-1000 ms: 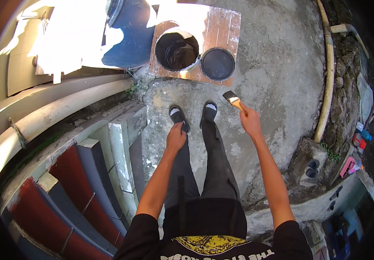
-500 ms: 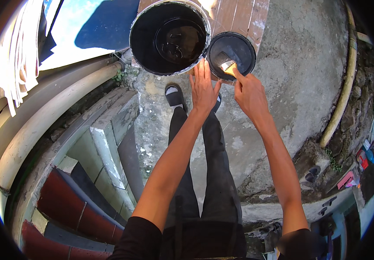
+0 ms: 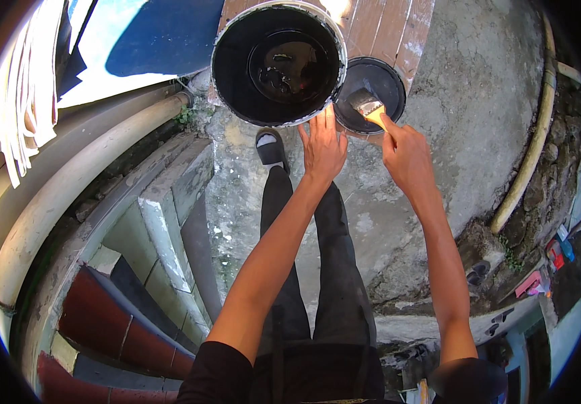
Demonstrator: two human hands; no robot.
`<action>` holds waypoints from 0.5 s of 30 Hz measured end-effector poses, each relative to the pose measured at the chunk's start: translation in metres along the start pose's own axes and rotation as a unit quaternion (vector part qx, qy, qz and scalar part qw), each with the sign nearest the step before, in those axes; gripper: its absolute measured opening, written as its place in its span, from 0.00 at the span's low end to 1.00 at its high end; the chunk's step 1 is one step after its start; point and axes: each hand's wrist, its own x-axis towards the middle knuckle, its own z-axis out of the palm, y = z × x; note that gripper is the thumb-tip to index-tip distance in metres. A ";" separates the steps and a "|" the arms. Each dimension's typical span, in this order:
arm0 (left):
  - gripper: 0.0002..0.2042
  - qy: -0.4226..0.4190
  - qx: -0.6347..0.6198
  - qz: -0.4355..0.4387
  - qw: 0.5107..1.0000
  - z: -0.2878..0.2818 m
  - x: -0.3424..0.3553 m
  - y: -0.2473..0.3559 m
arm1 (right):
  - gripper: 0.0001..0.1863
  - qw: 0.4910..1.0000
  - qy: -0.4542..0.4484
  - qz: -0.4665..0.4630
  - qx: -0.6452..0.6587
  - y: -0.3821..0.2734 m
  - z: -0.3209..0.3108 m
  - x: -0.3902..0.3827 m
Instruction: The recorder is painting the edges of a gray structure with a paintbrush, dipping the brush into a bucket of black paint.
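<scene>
My right hand (image 3: 406,151) is closed round the yellow handle (image 3: 376,116) of a paintbrush, whose dark bristles (image 3: 360,97) rest in a round, dark, shallow lid (image 3: 388,87). Just left of the lid stands a large bucket (image 3: 235,67) with black inside and dark glossy liquid at the bottom. My left hand (image 3: 324,151) has its fingers stretched out against the near right side of the bucket, at the rim. Both bucket and lid stand on a brown slatted wooden board (image 3: 381,30).
A blue object (image 3: 156,34) and white sheets (image 3: 24,114) lie at upper left, above a pale pipe (image 3: 48,202). Red and grey stepped blocks (image 3: 105,310) line the lower left. Another pipe (image 3: 536,148) edges the concrete ground (image 3: 465,135) on the right, near small plastic items (image 3: 558,256).
Both hands have moved forward to the bucket and lid, the brush now down inside the lid. Since half a second ago, bucket, lid and hands sit slightly further right in the picture.
</scene>
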 end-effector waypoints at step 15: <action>0.30 0.004 -0.097 0.036 0.995 -0.022 -0.007 -0.022 | 0.22 0.951 0.072 0.138 0.267 -0.019 -0.064 -0.038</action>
